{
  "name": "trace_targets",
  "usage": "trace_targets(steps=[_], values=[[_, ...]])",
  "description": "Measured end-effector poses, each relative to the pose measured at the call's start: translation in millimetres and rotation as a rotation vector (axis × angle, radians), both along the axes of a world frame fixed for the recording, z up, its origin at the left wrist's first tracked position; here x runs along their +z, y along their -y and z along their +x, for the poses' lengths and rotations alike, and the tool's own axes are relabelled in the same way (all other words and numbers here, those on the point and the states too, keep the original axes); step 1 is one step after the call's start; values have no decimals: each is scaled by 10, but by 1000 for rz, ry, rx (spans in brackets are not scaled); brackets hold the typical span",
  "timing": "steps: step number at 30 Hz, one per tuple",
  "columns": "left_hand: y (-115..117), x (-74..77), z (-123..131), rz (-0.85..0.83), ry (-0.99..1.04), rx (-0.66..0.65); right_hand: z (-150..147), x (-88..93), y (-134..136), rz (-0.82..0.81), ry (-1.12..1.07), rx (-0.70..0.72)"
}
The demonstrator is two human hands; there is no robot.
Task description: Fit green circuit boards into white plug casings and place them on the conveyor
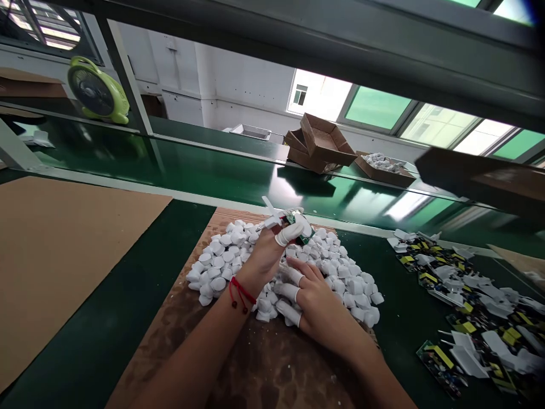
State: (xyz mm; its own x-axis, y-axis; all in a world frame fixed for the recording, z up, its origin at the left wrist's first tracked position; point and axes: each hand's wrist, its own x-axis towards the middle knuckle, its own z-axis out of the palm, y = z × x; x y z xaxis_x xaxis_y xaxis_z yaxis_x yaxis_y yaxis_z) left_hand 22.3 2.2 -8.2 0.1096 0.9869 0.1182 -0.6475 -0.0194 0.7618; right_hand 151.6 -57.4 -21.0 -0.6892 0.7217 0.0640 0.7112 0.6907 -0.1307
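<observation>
My left hand (267,250), with a red string on its wrist and white finger cots, is closed on a small green circuit board (298,222) with white wires, held above a pile of small white plastic caps (221,264). My right hand (310,298), also in finger cots, rests on the near side of the pile with its fingers curled among the caps; whether it pinches one I cannot make out. The pile lies on a stained brown board (264,363).
Several green circuit boards with white parts (464,307) lie at the right on the green mat. A cardboard sheet (55,255) lies at the left. Beyond runs a green conveyor (204,170) with open cardboard boxes (323,145) and a green fan (96,91).
</observation>
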Motion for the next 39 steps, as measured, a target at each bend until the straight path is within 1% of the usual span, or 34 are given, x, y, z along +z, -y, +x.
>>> trace_targets(steps=[2,5,9,15,24,31,39], values=[[17,24,3,2,-28,-15,6,-5,10,14,-21,36],[44,59,10,-7,-80,-39,7,-26,16,47,11,47],[73,69,34,-66,-146,-30,-3,-55,7,92,30,68],[73,57,55,-87,-137,-23,-14,-25,10,92,-7,98],[68,67,34,-70,-108,-57,12,-18,17,102,50,38],[56,58,45,-76,-125,-54,9,16,18,76,49,84],[55,39,44,-69,-146,-64,-12,-8,15,88,74,108]])
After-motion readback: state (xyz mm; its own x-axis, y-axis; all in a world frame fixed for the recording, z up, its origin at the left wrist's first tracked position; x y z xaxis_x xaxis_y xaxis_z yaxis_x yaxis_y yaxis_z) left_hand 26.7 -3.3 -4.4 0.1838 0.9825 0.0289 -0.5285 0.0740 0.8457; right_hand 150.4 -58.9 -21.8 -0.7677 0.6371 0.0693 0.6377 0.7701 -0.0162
